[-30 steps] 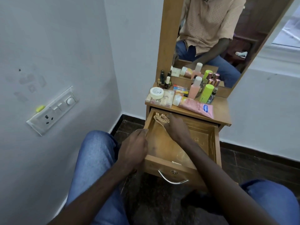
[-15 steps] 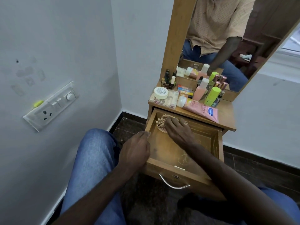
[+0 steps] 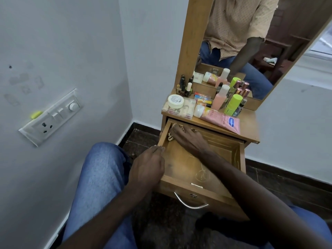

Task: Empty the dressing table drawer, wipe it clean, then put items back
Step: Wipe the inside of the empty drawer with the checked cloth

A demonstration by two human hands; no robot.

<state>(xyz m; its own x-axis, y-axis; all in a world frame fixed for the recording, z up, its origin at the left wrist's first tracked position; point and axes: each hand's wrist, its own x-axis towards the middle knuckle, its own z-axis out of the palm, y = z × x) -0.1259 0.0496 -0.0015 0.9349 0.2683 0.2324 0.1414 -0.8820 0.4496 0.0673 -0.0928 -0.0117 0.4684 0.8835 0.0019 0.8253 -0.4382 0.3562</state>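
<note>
The right hand (image 3: 188,141) has slid further into the far-left corner of the drawer (image 3: 179,185) and now hides most of the patterned cloth (image 3: 169,137) that showed beside it a second ago. It lies with fingers spread flat, pressing on that one crumpled beige piece, which sits against the drawer's left wall under the counter's edge. The left hand (image 3: 146,168) stays outside the drawer, fingers curled with the tips hooked onto the rim of the left wall. Apart from the cloth, the wooden drawer floor carries only pale scribble marks and one small white scrap (image 3: 196,185) by the front wall; one curved metal handle (image 3: 190,203) hangs on the front. The counter (image 3: 248,123) holds one white round jar (image 3: 175,101) on one clear plastic box (image 3: 186,109), one pink tube (image 3: 221,119) lying flat, one pink bottle (image 3: 220,97) with a white cap, one lime-green bottle (image 3: 233,104), two rose-gold-capped lipsticks (image 3: 242,92), one small colourful carton (image 3: 203,97), and a cluster of nail-polish bottles (image 3: 186,87) too crowded to count. Behind them a tall wood-framed mirror (image 3: 251,42) reflects the seated person. The unit stands in a corner of pale grey walls over dark floor tiles (image 3: 287,186); one switch plate (image 3: 52,115) with a socket and a dial is on the left wall.
</note>
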